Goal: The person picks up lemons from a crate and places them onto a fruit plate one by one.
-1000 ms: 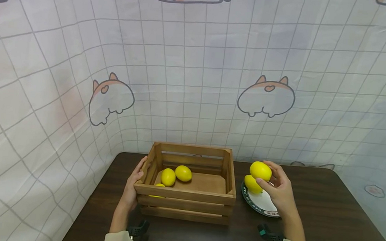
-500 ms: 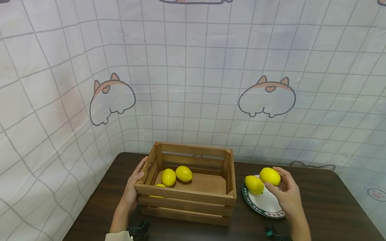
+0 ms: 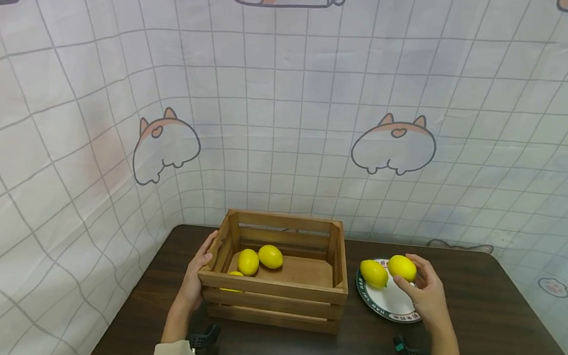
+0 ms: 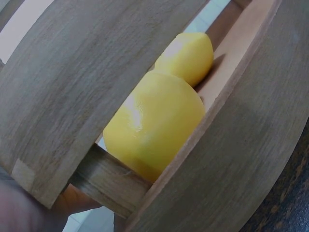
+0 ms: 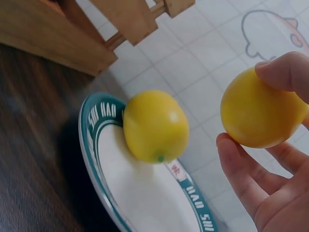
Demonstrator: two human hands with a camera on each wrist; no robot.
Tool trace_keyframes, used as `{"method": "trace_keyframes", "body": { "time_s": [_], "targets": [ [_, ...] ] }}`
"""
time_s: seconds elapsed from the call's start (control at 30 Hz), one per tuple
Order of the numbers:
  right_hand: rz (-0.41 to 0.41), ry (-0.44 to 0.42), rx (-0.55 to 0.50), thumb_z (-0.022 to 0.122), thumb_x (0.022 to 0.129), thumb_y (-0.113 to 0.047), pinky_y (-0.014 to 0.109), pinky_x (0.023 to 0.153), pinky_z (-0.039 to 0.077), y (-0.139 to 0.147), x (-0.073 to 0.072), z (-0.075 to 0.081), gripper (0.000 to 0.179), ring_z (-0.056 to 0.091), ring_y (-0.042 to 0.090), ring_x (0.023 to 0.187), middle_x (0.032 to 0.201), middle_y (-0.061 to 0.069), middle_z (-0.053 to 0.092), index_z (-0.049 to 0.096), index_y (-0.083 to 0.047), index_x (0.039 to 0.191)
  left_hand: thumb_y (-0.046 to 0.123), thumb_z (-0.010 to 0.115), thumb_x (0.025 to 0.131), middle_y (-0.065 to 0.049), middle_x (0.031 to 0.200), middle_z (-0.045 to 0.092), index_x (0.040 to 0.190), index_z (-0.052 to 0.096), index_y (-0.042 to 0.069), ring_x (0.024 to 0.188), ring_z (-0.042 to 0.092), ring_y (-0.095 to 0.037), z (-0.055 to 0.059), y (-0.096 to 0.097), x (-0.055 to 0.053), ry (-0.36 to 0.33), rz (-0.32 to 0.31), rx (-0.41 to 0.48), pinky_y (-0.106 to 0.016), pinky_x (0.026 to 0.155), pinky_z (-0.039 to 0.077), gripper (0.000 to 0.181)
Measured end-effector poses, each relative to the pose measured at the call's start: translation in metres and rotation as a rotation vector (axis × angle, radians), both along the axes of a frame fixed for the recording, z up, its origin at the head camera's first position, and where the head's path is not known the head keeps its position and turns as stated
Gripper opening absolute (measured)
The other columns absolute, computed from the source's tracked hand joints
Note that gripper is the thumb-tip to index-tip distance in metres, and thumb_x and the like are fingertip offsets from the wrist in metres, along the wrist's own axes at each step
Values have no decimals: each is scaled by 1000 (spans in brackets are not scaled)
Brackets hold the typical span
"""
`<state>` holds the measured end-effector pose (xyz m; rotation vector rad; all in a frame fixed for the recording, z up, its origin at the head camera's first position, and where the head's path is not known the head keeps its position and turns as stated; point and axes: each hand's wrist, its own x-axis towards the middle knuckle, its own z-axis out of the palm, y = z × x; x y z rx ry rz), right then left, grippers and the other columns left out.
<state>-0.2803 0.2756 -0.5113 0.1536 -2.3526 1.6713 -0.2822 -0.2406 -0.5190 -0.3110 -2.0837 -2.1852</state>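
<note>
My right hand [image 3: 428, 291] pinches a yellow lemon [image 3: 402, 268] between thumb and fingers, over the far right part of a white plate [image 3: 397, 300] with a green lettered rim. Another lemon [image 5: 155, 126] sits on that plate, apart from the held one in the right wrist view. On the other side, my left hand [image 3: 194, 277] grips the left end of a slatted wooden crate [image 3: 274, 285], its fingertips at the top edge. Inside the crate lie lemons: one [image 3: 270, 256] near the middle, one [image 3: 248, 262] left of it, and another [image 3: 235, 273] mostly hidden by the front slats.
The crate and plate stand side by side on a dark wooden table [image 3: 494, 325], the plate close to the crate's right end. Behind the table hangs a white gridded cloth [image 3: 287, 144] with cartoon animals.
My right hand has moved right and down with its lemon, away from the lemon on the plate, which it overlapped before. The left hand and crate have stayed put.
</note>
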Motion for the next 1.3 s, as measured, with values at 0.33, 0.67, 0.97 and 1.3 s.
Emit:
{"method": "trace_keyframes", "body": {
  "time_s": [0.33, 0.67, 0.97, 1.3],
  "targets": [
    [-36, -46, 86, 70, 98, -19, 10, 82, 48, 9, -3, -12, 66, 56, 11, 114, 155, 20, 39, 37, -4, 153, 29, 33, 105, -3, 172, 14, 163, 25, 31, 155, 17, -38, 0, 0, 0, 14, 10, -4, -73, 119, 12, 59],
    [-77, -47, 136, 70, 97, -16, 18, 77, 50, 12, -5, -23, 65, 55, 36, 113, 155, 24, 39, 39, -5, 153, 29, 33, 105, -3, 172, 13, 164, 22, 27, 155, 16, -38, 0, 0, 0, 14, 8, -6, -75, 118, 12, 60],
    [-147, -131, 249, 73, 94, -15, 24, 90, 45, 8, -8, -33, 66, 56, 44, 118, 154, 25, 41, 42, -12, 151, 29, 33, 105, -6, 173, 12, 164, 23, 30, 156, 15, -41, 1, 0, 1, 13, 4, -4, -75, 117, 13, 59],
    [-138, -122, 312, 72, 91, -3, 46, 96, 55, 3, -9, -39, 65, 55, 49, 122, 149, 28, 41, 42, -6, 149, 30, 34, 105, -4, 172, 14, 164, 24, 31, 155, 17, -38, -1, 0, 0, 2, -1, 2, -72, 119, 14, 60]
  ]
}}
